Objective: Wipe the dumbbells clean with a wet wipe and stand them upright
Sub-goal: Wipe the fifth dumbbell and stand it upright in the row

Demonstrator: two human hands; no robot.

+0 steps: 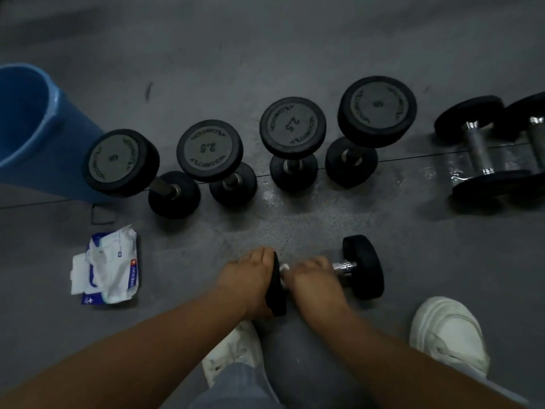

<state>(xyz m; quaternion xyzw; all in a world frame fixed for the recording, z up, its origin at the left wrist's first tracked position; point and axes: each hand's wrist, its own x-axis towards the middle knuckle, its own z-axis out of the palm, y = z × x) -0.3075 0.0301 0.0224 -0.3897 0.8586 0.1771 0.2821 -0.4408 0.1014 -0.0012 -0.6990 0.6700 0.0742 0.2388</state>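
At my ten o'clock I see a blue plastic bin (pixel 44 149), open mouth showing, on the grey floor (pixel 265 39). One white shoe (pixel 233 352) sits at six o'clock and another white shoe (pixel 448 335) at four. A shiny damp patch (pixel 451 169) glints at three o'clock.

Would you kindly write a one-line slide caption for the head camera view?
Left hand holds a lying black chrome-handled dumbbell while the right hand grips its handle; four upright dumbbells stand behind.

The right hand (pixel 312 278) hides the handle of the lying dumbbell (pixel 364 267) (what else it clutches there is unclear). The picture's edges crop the blue bucket (pixel 26 119) and the rightmost dumbbell (pixel 530 122).
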